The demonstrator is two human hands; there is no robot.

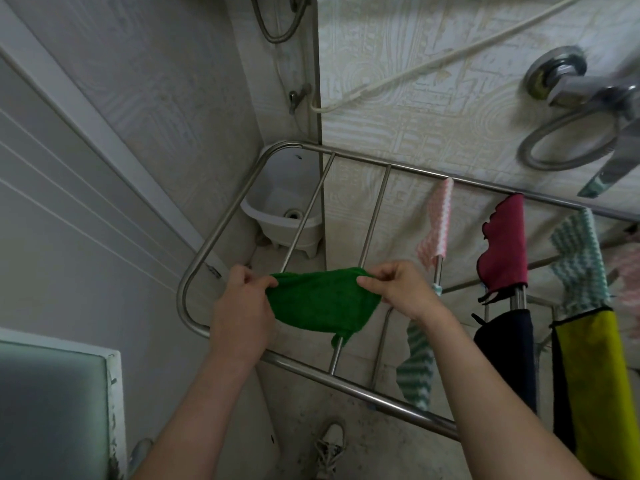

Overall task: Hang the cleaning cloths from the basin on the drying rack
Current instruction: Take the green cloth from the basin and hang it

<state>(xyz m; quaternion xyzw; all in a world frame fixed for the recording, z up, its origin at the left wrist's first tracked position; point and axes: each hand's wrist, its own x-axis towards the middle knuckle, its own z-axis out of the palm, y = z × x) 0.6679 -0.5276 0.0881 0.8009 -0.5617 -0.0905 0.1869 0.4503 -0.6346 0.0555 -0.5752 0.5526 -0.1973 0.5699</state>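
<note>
Head: green cloth between both grips

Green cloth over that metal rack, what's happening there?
A person pinches the corners of a green microfibre cloth with the left hand and right hand, spreading it across a bar of the stainless-steel drying rack. A crimson cloth, a black cloth and a yellow cloth already hang further right. The white plastic corner basin looks empty.

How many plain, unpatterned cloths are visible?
4: green microfibre cloth over left bars of the steel rack; magenta cloth, navy cloth and yellow black-edged cloth hanging rightward. Blurred edge cloths unclear.
</note>
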